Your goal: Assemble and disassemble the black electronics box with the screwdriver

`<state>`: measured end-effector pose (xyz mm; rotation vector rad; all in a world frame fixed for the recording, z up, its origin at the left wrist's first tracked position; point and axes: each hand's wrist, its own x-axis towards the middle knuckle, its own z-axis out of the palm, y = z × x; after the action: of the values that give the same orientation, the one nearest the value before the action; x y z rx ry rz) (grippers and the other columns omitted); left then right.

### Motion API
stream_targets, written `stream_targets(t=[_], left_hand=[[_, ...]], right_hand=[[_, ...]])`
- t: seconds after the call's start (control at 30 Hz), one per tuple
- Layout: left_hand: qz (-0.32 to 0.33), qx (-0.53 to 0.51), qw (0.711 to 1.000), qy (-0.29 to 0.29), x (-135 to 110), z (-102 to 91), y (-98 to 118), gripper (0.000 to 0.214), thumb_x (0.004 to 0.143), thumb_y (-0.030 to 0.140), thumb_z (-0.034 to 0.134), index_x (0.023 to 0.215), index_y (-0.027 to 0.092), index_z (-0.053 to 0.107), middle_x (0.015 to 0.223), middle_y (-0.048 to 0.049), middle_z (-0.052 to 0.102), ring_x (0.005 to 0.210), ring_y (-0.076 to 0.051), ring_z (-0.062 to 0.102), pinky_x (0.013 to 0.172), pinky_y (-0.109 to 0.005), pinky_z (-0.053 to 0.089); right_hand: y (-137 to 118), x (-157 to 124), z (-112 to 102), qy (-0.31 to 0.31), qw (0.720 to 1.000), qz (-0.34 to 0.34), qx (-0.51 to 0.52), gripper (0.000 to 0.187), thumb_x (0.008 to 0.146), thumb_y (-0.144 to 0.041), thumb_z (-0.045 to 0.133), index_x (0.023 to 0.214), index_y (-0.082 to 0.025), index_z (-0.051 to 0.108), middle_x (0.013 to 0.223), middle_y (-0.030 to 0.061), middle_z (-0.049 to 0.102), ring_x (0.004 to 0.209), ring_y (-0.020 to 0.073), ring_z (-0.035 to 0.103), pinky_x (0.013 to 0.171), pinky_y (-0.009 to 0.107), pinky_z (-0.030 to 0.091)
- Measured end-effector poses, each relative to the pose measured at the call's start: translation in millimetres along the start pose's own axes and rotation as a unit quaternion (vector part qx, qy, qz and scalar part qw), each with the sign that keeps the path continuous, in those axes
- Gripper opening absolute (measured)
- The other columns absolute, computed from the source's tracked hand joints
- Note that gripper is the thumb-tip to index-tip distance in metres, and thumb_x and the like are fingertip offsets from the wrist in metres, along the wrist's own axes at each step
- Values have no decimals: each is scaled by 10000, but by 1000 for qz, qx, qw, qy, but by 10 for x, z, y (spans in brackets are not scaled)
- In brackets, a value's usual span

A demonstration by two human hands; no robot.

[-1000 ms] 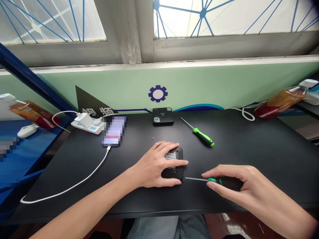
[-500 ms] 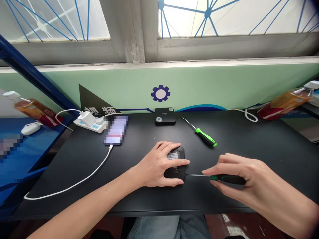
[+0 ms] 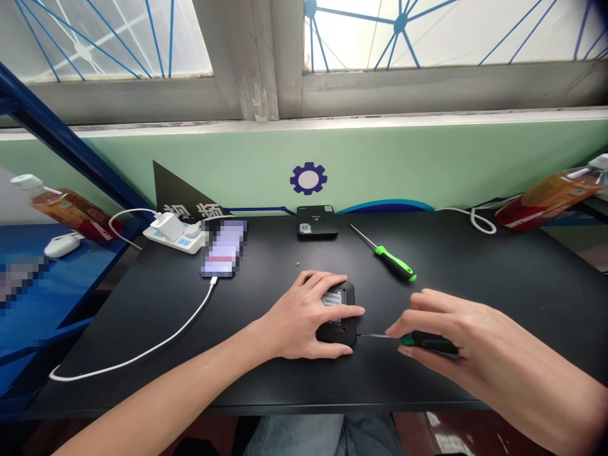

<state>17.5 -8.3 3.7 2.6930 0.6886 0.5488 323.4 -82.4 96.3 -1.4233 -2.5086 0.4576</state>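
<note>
My left hand (image 3: 306,320) holds down a small black plastic box (image 3: 350,296) on the black table, its fingers and thumb gripping across it. A white label shows on the box's upper face, partly behind the fingers. In my right hand (image 3: 460,335) is a screwdriver (image 3: 430,342) with a dark green and black handle, pinched between thumb and fingers. Its thin shaft lies almost flat, and the tip meets the right side of the box near the front corner. Whether the tip is inside a gap cannot be seen.
Beyond my hands lie a green-and-black screwdriver (image 3: 396,263), a second black box (image 3: 316,222) and some tiny screws (image 3: 297,263). A phone (image 3: 223,250) on a white cable (image 3: 178,339) and a power strip (image 3: 175,234) sit at left. Drink bottles (image 3: 71,212) stand at both sides.
My right hand has tilted and shifted slightly, with more of the screwdriver handle now hidden in it. The tip stays at the box's side, and my left hand keeps its hold.
</note>
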Motion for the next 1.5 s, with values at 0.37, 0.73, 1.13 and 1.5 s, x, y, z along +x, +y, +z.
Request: stream_targets(t=[0.37, 0.73, 1.13, 1.5], left_hand=[[-8, -6, 1000, -3, 1, -9, 11, 671, 1012, 674, 816, 1602, 373, 716, 1781, -185, 481, 1606, -401, 497, 1315, -582, 355], [-19, -26, 999, 6, 26, -33, 47, 639, 950, 635, 889, 1516, 358, 781, 1741, -168, 534, 1538, -418, 548, 1290, -589, 384], [-40, -62, 997, 25, 15, -59, 30, 582, 870, 545, 944, 1411, 354, 840, 1687, -130, 588, 1466, -407, 597, 1286, -582, 384], [-24, -50, 998, 23, 4, -28, 18, 557, 882, 552, 924, 1393, 347, 843, 1666, -141, 602, 1469, -400, 593, 1265, -574, 397]], right_hand=[[278, -484, 464, 30, 983, 102, 151, 170, 1149, -478, 717, 1193, -358, 830, 1072, 25, 700, 882, 204, 723, 747, 292, 559], [156, -457, 477, 72, 972, 111, 192, 219, 1110, -506, 769, 1102, -324, 890, 992, 42, 722, 832, 224, 720, 709, 311, 551], [22, -572, 910, 194, 942, 111, 251, 96, 1059, -352, 849, 1129, -308, 899, 934, 38, 731, 770, 218, 728, 672, 307, 569], [6, -468, 537, 120, 985, 28, 120, 142, 1149, -333, 717, 1180, -316, 855, 968, 33, 700, 757, 176, 738, 659, 270, 583]])
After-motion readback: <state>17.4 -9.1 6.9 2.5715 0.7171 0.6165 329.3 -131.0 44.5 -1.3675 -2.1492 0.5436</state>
